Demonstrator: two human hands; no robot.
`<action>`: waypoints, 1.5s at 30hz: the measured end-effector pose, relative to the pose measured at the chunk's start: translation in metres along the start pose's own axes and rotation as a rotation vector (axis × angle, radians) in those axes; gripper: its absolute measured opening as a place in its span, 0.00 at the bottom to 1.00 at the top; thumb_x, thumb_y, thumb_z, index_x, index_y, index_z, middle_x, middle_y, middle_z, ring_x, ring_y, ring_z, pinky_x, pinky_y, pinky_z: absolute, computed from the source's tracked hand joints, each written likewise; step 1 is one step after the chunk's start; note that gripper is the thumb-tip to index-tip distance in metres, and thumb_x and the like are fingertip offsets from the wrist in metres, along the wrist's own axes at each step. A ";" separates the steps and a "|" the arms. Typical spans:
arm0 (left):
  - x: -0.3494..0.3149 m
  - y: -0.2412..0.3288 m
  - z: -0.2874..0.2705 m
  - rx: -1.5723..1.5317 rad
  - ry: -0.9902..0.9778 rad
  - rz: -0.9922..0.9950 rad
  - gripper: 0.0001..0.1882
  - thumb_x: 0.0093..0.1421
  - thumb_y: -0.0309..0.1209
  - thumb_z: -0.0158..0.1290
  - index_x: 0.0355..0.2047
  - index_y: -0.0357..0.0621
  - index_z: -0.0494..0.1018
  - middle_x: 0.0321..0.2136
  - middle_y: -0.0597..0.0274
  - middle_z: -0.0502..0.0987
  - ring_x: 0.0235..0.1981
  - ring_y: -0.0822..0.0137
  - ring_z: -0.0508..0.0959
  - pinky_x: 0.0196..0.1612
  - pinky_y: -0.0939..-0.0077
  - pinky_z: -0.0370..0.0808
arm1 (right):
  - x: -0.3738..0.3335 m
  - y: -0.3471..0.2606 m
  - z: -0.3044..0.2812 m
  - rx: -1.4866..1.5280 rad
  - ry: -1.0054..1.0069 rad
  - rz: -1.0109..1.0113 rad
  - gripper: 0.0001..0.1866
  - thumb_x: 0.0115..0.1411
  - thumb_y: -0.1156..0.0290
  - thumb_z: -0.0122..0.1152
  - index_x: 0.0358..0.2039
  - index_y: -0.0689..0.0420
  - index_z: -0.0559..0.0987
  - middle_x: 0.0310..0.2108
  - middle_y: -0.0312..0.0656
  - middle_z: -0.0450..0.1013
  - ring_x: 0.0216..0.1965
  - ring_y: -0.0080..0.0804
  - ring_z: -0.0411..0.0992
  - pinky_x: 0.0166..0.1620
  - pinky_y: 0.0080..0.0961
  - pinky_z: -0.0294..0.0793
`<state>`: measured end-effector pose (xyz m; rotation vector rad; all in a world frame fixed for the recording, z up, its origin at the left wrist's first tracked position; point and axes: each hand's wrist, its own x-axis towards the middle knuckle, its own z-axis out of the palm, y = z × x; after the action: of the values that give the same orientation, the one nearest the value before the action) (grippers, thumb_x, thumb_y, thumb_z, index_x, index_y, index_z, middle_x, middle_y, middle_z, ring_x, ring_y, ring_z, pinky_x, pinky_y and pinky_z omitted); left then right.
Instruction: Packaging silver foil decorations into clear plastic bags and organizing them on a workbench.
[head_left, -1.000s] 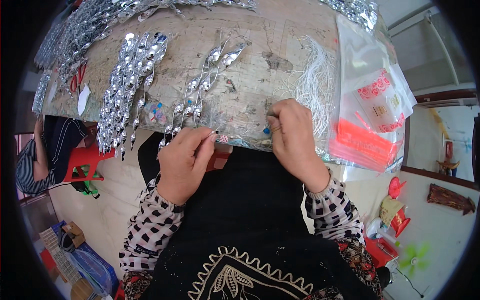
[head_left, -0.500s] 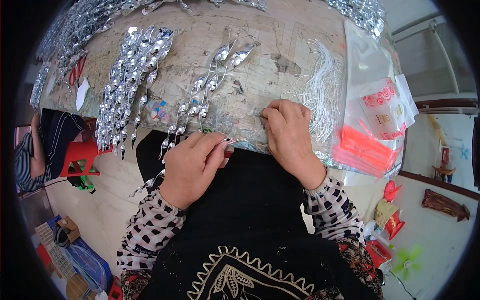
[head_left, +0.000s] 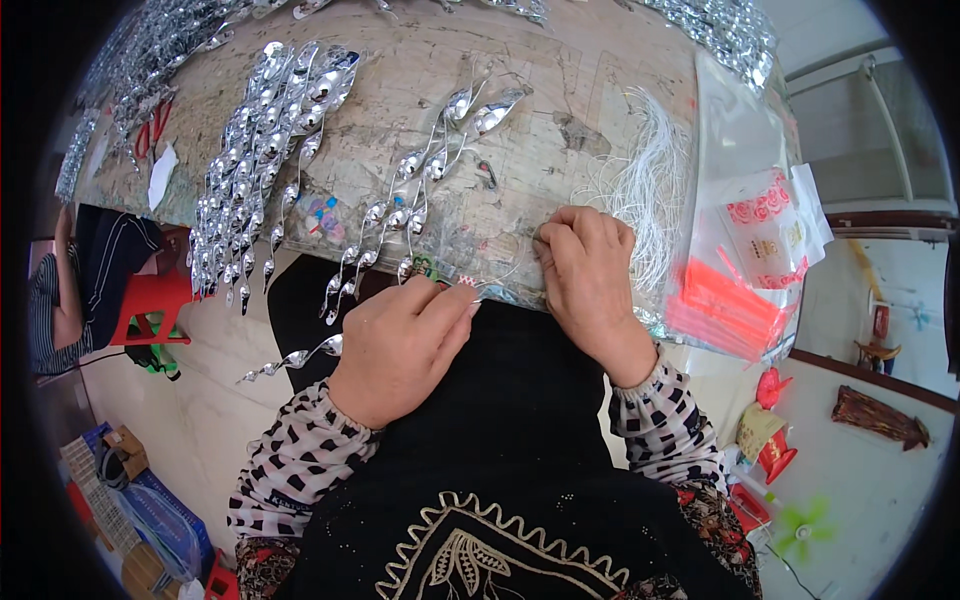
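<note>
My left hand is at the table's near edge, thumb and forefinger pinched. A silver twisted foil strip sticks out from its far-left side, its middle hidden by the palm. A thin white string arcs from these fingertips toward my right hand. That hand rests at the edge with curled fingers closed; the string's end there is too fine to make out clearly. Beyond my left hand, a few silver foil spirals lie on the table, their tails over the edge.
A bundle of foil spirals hangs over the edge at left. White strings lie at right beside clear bags and red-pink plastic packets. Red-handled scissors lie far left. Another person sits left, near a red stool.
My left hand has shifted slightly right and turned over more, with the fingertips now lower over the edge. My right hand has barely moved. The foil strip's tail swings out farther left.
</note>
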<state>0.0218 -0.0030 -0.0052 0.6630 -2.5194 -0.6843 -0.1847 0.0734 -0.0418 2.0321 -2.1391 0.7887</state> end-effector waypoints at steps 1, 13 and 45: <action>0.000 0.000 0.000 -0.001 0.002 0.000 0.08 0.54 0.25 0.58 0.35 0.42 0.76 0.22 0.59 0.72 0.20 0.61 0.74 0.23 0.72 0.70 | 0.000 -0.002 0.001 0.006 0.010 0.015 0.10 0.51 0.77 0.61 0.36 0.56 0.73 0.37 0.41 0.68 0.40 0.40 0.67 0.46 0.36 0.59; -0.003 -0.003 0.002 -0.020 -0.025 -0.022 0.09 0.53 0.26 0.58 0.36 0.42 0.76 0.24 0.59 0.73 0.22 0.60 0.75 0.24 0.71 0.71 | -0.001 -0.011 0.016 -0.008 0.092 0.086 0.10 0.51 0.74 0.63 0.34 0.56 0.75 0.36 0.40 0.69 0.40 0.38 0.67 0.45 0.35 0.59; -0.007 -0.005 0.002 -0.026 0.032 -0.016 0.07 0.54 0.29 0.57 0.34 0.45 0.75 0.22 0.61 0.70 0.22 0.61 0.75 0.24 0.69 0.71 | 0.011 0.003 0.005 0.038 -0.034 -0.067 0.11 0.48 0.80 0.58 0.33 0.58 0.69 0.32 0.44 0.66 0.37 0.43 0.65 0.44 0.35 0.60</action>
<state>0.0283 -0.0025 -0.0115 0.6798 -2.4741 -0.7051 -0.1873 0.0614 -0.0427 2.1391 -2.0764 0.7970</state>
